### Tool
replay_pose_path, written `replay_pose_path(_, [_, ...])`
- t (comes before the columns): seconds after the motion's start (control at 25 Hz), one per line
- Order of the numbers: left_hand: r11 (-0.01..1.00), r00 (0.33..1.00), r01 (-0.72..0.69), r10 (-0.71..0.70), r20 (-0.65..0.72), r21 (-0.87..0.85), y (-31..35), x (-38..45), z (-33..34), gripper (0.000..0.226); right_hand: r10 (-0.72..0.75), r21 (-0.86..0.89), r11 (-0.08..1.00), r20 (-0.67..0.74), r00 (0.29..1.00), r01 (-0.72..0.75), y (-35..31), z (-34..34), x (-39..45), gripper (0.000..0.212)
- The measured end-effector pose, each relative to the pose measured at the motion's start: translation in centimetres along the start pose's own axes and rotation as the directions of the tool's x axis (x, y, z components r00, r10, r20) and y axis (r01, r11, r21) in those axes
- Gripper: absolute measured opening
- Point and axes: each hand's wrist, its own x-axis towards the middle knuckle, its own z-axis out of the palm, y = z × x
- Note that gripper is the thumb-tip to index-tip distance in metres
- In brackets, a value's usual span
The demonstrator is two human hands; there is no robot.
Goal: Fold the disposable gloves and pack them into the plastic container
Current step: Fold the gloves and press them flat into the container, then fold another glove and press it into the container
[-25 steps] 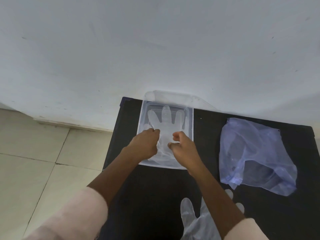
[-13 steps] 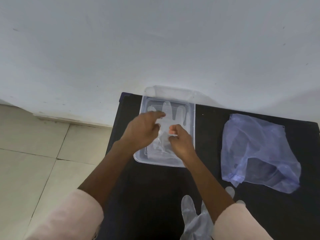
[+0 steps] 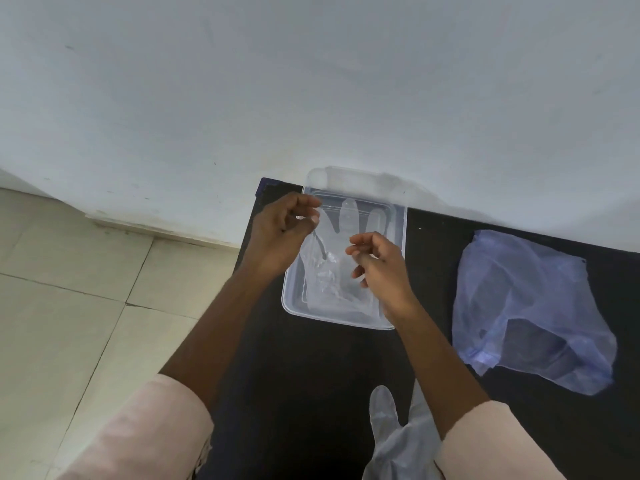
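Observation:
A clear plastic container (image 3: 288,299) sits on the black table (image 3: 311,382) by the wall. Inside it lies a transparent disposable glove (image 3: 347,220), fingers pointing toward the wall and palm area crumpled. My left hand (image 3: 284,233) hovers over the container's left rim, thumb and fingertips pinched together at the glove's left edge; whether they hold the film is unclear. My right hand (image 3: 381,268) hangs over the container's right half, fingers loosely curled and holding nothing. A second glove (image 3: 382,410) lies at the near table edge, partly under my right forearm.
A crumpled bluish plastic bag (image 3: 526,306) lies on the right side of the table. A clear lid (image 3: 346,176) leans against the white wall behind the container. The table's left edge drops to a tiled floor (image 3: 86,323).
Both hands have lifted off the glove in the container. My left hand moved up and left to the rim, and my right hand let go of the glove's middle and rose.

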Motion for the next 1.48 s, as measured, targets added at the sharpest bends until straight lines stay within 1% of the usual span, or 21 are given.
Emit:
replay_pose_path(0.08, [0.996,0.997,0.035,-0.030,0.073,-0.076,1.1,-0.7,0.8,0.017,0.017,0.117,0.993,0.010,1.000,-0.018,-0.8,-1.5,-1.1,0.013])
replay_pose_path(0.2, [0.967,0.965,0.136,-0.081,0.249,-0.214,3.1,-2.6,2.3,0.017,0.006,0.224,0.975,-0.004,1.000,-0.005,-1.7,-3.7,-3.4,0.014])
replay_pose_path(0.32, [0.956,0.924,0.210,-0.127,0.361,-0.203,4.6,-5.3,4.2,0.019,-0.006,0.269,0.963,-0.041,0.999,0.017,-1.6,-6.2,-6.4,0.016])
replay_pose_path(0.56, [0.965,0.893,0.234,-0.164,0.420,-0.121,5.7,-12.0,9.0,0.020,0.047,0.240,0.970,-0.054,0.997,-0.033,2.1,-10.5,-12.3,0.017])
replay_pose_path(0.72, [0.959,0.858,0.281,-0.227,0.461,-0.050,4.1,-17.1,12.0,0.018,0.119,0.222,0.969,-0.029,0.992,-0.110,6.5,-12.2,-16.4,0.022])
replay_pose_path(0.84, [0.947,0.836,0.320,-0.273,0.476,-0.020,2.1,-20.3,13.4,0.018,0.160,0.310,0.939,-0.009,0.987,-0.149,10.2,-12.5,-19.5,0.012])
replay_pose_path(0.88, [0.940,0.826,0.340,-0.299,0.477,0.001,1.3,-21.4,13.7,0.017,0.193,0.312,0.933,-0.011,0.981,-0.180,11.7,-12.4,-20.7,0.009])
replay_pose_path(0.92, [0.932,0.812,0.362,-0.329,0.483,0.026,0.5,-22.5,13.9,0.016,0.233,0.278,0.935,-0.015,0.972,-0.220,13.3,-12.2,-21.8,0.008])
replay_pose_path(1.0, [0.910,0.775,0.411,-0.384,0.502,0.061,-1.2,-24.6,14.1,0.016,0.320,0.158,0.938,-0.042,0.946,-0.310,17.1,-11.6,-24.1,0.008])
replay_pose_path(1.08, [0.892,0.749,0.442,-0.424,0.509,0.094,-3.1,-26.4,13.9,0.015,0.394,-0.021,0.917,-0.112,0.912,-0.398,20.4,-10.9,-26.3,0.009])
replay_pose_path(1.16, [0.876,0.739,0.468,-0.459,0.494,0.114,-5.0,-27.8,13.4,0.014,0.461,-0.197,0.850,-0.171,0.871,-0.489,22.8,-10.0,-28.3,0.019])
replay_pose_path(1.24, [0.863,0.729,0.489,-0.485,0.483,0.128,-7.1,-28.7,12.8,0.014,0.509,-0.300,0.779,-0.211,0.834,-0.551,23.9,-8.5,-30.3,0.036])
replay_pose_path(1.32, [0.849,0.724,0.512,-0.510,0.464,0.134,-8.6,-29.7,12.2,0.015,0.499,-0.309,0.763,-0.278,0.821,-0.568,24.2,-6.8,-31.4,0.050])
replay_pose_path(1.36, [0.843,0.721,0.520,-0.520,0.458,0.138,-9.0,-30.3,11.9,0.015,0.480,-0.291,0.770,-0.325,0.815,-0.569,24.2,-6.0,-31.6,0.051])
replay_pose_path(1.48, [0.831,0.713,0.531,-0.543,0.444,0.163,-9.9,-31.3,11.2,0.016,0.445,-0.200,0.804,-0.420,0.791,-0.559,24.3,-4.2,-31.6,0.043])
